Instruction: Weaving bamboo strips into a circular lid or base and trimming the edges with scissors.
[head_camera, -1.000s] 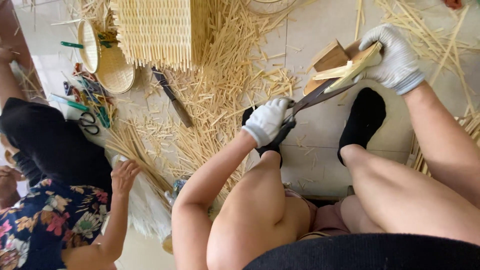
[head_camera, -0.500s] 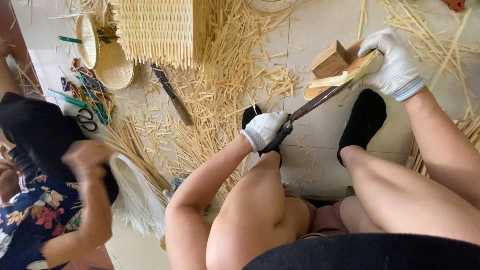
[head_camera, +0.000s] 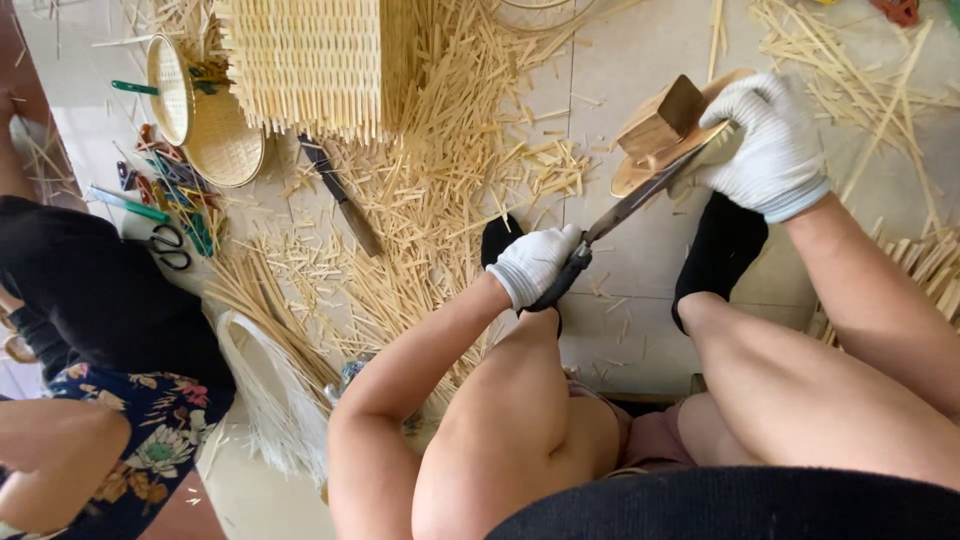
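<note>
The left hand (head_camera: 538, 262), in a white knit glove, sits just left of the frame's centre, its fingers wrapped tight around the dark handle of a long knife (head_camera: 640, 198). The blade runs up and to the right from that fist, its far end resting against a flat bamboo piece (head_camera: 648, 172) in the upper right of the frame. The right hand (head_camera: 768, 142), also in a white glove, is closed over the right end of that bamboo piece, fingers curled round its edge and pressing it in place. A small wooden block (head_camera: 664, 122) lies on top of the bamboo piece, just left of the right hand and touching the piece.

Below the hands, the person's bare knees and two feet in black socks (head_camera: 722, 250) rest on the pale tiled floor (head_camera: 640, 60). One sock lies directly under the right hand; the other peeks out beside the left fist.

Loose bamboo splints (head_camera: 440, 190) are strewn thickly across the floor in the upper middle. A woven bamboo panel (head_camera: 310, 65) stands at the top, with a round woven basket (head_camera: 205, 120) to its left. A second dark-handled knife (head_camera: 342, 195) lies among the splints. Scissors (head_camera: 168, 247) and coloured hand tools lie at the left. Another person in dark and floral clothing (head_camera: 110, 340) sits at the lower left.
</note>
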